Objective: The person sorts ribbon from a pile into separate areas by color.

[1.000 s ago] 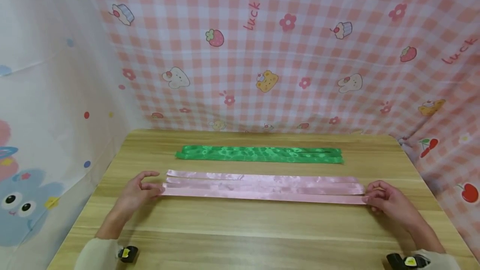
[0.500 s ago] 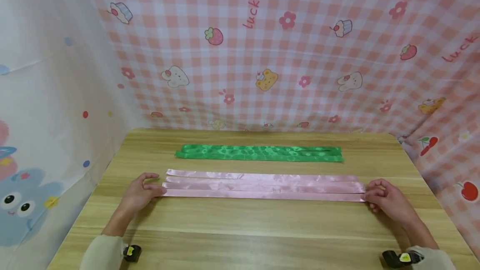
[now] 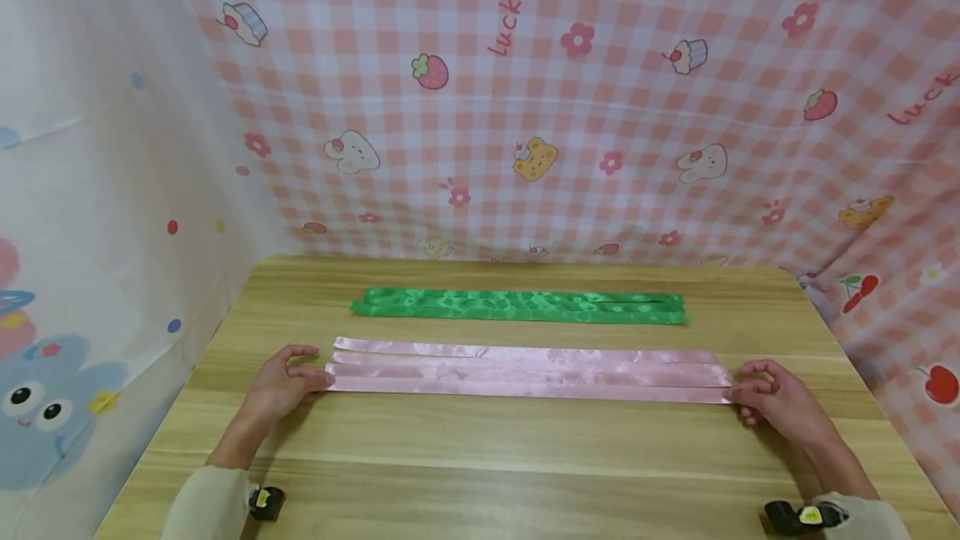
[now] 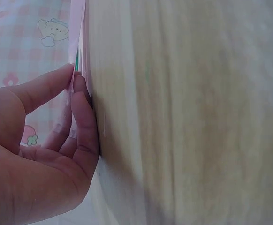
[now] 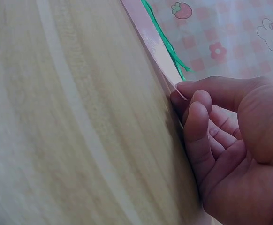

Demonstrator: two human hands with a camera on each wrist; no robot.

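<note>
Several pink satin ribbons (image 3: 525, 372) lie side by side across the wooden table in the head view. My left hand (image 3: 279, 386) pinches the left end of the nearest pink ribbon (image 4: 74, 42) between thumb and fingertip, as the left wrist view shows. At the other end, my right hand (image 3: 780, 402) pinches the same ribbon's right tip, and in the right wrist view the pink strip (image 5: 151, 37) runs straight from the fingers. The held ribbon stretches taut along the front of the row. Behind the pink row lie several green ribbons (image 3: 517, 307), also side by side.
The wooden table (image 3: 480, 473) reaches back to a pink checked cloth (image 3: 480, 123) hung behind it. A white printed cloth (image 3: 112, 190) hangs along the left. Black wrist-worn devices (image 3: 266, 503) sit at both cuffs.
Both hands, still holding the front pink ribbon, have moved slightly away from the body, bringing it closer against the other pink ribbons. In the last half second little has changed.
</note>
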